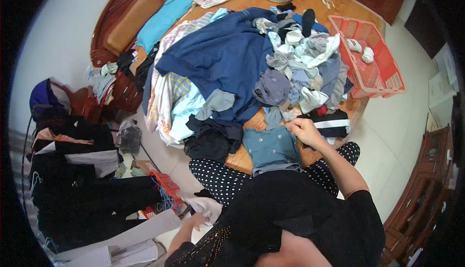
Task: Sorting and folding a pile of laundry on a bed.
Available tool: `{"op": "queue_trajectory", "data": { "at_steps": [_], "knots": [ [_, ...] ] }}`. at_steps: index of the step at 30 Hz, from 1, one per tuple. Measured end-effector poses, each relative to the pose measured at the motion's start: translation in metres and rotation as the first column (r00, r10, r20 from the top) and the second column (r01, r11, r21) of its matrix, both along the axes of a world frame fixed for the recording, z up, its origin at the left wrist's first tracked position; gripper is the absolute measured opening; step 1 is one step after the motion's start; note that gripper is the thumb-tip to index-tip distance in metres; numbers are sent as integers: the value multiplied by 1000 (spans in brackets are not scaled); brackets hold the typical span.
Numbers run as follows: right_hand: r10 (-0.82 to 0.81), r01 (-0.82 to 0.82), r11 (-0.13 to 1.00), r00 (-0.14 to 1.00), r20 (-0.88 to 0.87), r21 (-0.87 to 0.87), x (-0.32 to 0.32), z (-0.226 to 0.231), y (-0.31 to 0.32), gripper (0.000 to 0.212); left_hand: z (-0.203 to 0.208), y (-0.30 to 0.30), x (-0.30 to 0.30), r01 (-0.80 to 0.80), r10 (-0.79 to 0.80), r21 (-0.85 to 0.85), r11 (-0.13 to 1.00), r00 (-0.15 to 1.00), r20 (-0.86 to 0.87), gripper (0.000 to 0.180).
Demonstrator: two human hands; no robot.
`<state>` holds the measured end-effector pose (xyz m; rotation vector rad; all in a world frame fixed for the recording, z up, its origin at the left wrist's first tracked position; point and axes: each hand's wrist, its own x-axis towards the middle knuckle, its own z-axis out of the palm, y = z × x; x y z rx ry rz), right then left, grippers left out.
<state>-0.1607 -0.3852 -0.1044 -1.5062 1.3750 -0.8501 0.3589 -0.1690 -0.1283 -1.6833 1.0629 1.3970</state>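
Note:
In front of me, at the near edge of the wooden surface, a teal piece of clothing with small pale dots [272,144] is laid out as a rough square. My right hand [306,131] is closed in a pinch at its upper right corner. Low on the left, beside my knee, my left hand [194,222] is closed on a whitish cloth [209,209], somewhat smeared by motion. Beyond the right hand spreads a heap of socks and small garments [305,63]. A crumpled black garment [213,138] and a grey sock [216,103] lie left of the teal piece.
A large navy garment [218,54] covers the middle of the wooden surface. At the right edge stands a pink plastic basket [393,66] holding a few white rolled items. Black clothes [77,180] hang or lie at left, near a red basket [164,187]. A wooden cabinet [421,184] is far right.

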Motion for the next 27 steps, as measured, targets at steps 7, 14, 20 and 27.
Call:
{"op": "queue_trajectory", "data": {
  "at_steps": [7,14,20,27],
  "knots": [
    [171,-152,985,900,-400,79,0,-43,17,21,-63,43,65,-223,218,47,974,971,95,66],
    [296,20,903,695,-656,429,6,-27,50,35,30,-137,-92,59,109,-962,266,990,91,24],
    [221,107,895,737,-639,432,10,-39,62,47,16,-178,-183,-67,-226,-931,359,961,-156,30],
    [171,72,923,805,-569,378,35,-59,70,40,-74,-166,-235,-309,5,-705,639,918,-397,37]
  ]
}}
